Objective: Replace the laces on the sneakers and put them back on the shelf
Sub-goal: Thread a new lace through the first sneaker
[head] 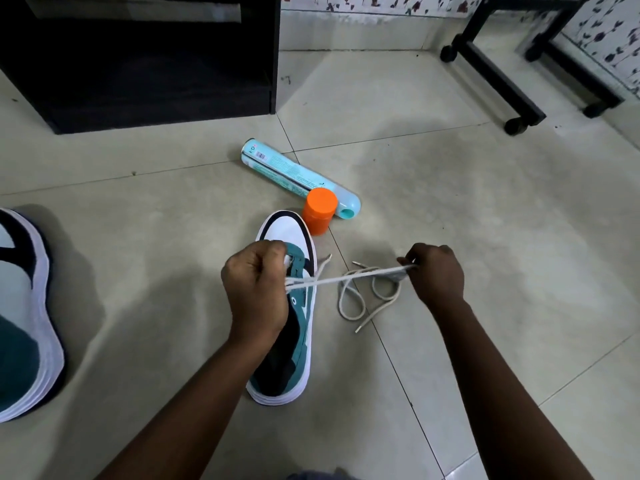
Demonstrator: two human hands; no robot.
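One sneaker (298, 327) is held on the floor (450, 168) by the left hand (254, 289) gripping its eyelet area, while a lace (346, 279) is pulled taut by the pinching right hand (434, 271); a second sneaker (24, 317) lies far left, the can (294, 176) label unreadable.

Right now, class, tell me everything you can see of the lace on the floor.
The lace is an off-white cord, seemingly woven, with small tips at both ends. It lies loose in curls on the tiled floor, right of the sneaker and apart from it. One tip points away, the other towards the person. A second, taut lace crosses above it, stretched between the sneaker and the right hand.
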